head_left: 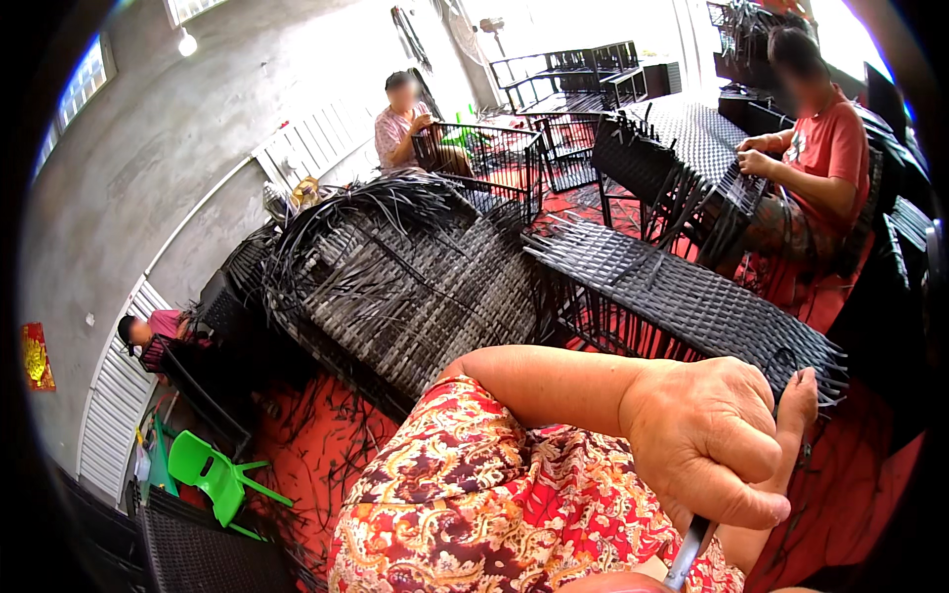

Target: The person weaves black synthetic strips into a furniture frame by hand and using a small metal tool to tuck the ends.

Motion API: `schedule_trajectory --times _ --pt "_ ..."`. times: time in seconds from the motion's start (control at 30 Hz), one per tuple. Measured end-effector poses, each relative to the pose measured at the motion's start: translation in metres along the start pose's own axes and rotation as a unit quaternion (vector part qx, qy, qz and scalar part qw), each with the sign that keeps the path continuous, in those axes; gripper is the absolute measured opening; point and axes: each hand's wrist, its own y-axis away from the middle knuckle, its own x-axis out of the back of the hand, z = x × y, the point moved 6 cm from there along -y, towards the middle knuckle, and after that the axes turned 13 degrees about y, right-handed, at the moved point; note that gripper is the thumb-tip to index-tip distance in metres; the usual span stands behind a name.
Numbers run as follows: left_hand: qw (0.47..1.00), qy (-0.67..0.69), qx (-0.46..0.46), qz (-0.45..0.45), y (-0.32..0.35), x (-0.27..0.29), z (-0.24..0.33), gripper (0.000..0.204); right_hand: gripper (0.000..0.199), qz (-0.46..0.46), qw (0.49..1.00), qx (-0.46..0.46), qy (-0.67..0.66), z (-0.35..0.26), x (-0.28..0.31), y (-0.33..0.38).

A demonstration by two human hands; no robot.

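My left forearm reaches in from the left across the red and gold patterned cloth on my lap. At its end my left hand (707, 435) is closed in a fist, thumb on the near side. From under it a narrow grey metal tool (692, 551) slants down to the lower edge; its kind does not show. Behind the fist is more bare skin (794, 403) with a rounded tip, too covered to identify. Another bit of skin crosses the bottom edge. Which of these is my right hand, I cannot tell. Just beyond the fist lies a long black woven panel (682, 292) with loose strip ends.
A large woven piece (435, 287) topped with loose black strips stands ahead. A person in red (830, 148) weaves at the right; another sits by a black frame (484, 163), a third at far left. A green chair (213, 474) stands on the strip-littered red floor (326, 425).
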Motion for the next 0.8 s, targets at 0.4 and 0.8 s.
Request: schedule_trajectory --times 0.4,0.8 --pt "0.999 -0.028 -0.022 -0.012 -0.01 -0.047 -0.001 0.031 0.023 0.001 0.999 0.015 -0.046 -0.013 0.0 -0.002" --pt "0.977 0.113 0.183 0.015 0.049 -0.071 -0.048 0.038 0.017 0.01 0.997 -0.004 0.076 0.011 -0.002 -0.013"
